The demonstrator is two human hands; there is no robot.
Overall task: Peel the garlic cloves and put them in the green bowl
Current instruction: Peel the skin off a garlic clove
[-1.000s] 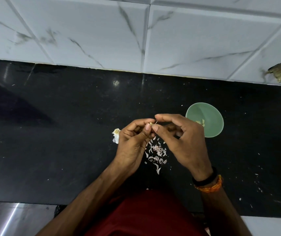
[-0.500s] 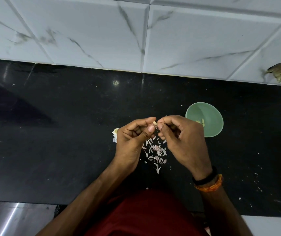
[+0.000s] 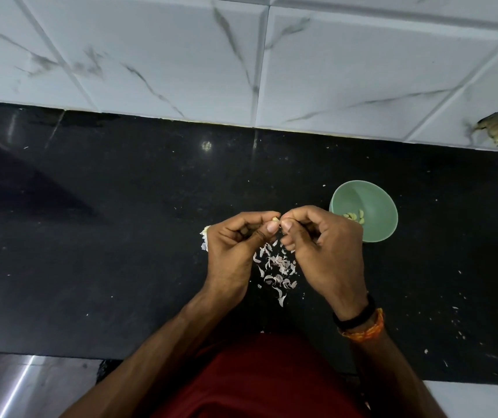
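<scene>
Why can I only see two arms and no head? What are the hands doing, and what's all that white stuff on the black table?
The camera sits on the person's head and looks down, so you see only their arms. The left hand and right hand pinch one small garlic clove between their fingertips to peel it. The white bits are peels lying on the black counter. More garlic peeks out beside the left hand. The green bowl on the right holds a few peeled cloves.
</scene>
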